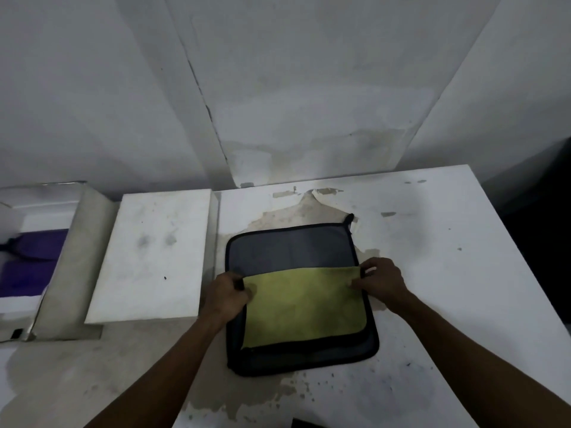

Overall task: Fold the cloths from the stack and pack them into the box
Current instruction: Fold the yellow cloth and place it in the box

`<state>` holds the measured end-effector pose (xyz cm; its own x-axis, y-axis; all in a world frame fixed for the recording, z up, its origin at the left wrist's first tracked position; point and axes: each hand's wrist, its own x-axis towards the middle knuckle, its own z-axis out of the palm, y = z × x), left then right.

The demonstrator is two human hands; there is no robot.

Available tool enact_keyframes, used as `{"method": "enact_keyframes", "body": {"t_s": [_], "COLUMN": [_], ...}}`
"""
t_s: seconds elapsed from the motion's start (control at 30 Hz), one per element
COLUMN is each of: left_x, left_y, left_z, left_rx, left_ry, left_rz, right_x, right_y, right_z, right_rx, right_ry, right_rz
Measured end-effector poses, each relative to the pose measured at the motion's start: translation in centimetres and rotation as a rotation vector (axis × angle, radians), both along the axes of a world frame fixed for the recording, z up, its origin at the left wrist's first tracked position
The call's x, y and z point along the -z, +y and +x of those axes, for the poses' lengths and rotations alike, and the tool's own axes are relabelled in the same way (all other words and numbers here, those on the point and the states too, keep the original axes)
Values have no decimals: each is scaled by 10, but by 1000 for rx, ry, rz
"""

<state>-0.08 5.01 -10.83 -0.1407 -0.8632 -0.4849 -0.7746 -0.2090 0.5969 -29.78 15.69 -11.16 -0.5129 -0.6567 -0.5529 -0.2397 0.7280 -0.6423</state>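
A stack of grey cloths (293, 247) with black trim lies on the white table (432, 273). The top cloth's near half is turned over away from me, showing its yellow-green underside (304, 307). My left hand (227, 296) pinches the folded edge at its left corner. My right hand (378, 282) pinches the same edge at its right corner. The open box (77, 242) stands at the far left, with folded purple cloths (29, 264) inside it.
A white lid or flat box (154, 257) lies between the open box and the cloth stack. The table surface is stained and peeling. A white wall rises close behind. A dark object (309, 423) pokes in at the bottom edge.
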Motion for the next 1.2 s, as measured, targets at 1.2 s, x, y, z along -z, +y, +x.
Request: {"method": "enact_keyframes", "body": {"t_s": [1.2], "left_x": [-95], "left_y": [49], "left_z": [-34], "left_rx": [244], "left_ry": [393], "left_rz": [-85], "right_x": [-89], "right_y": [14], "right_z": [114], "right_rx": [-279], "right_ry": [-81], "right_rz": [-547]}}
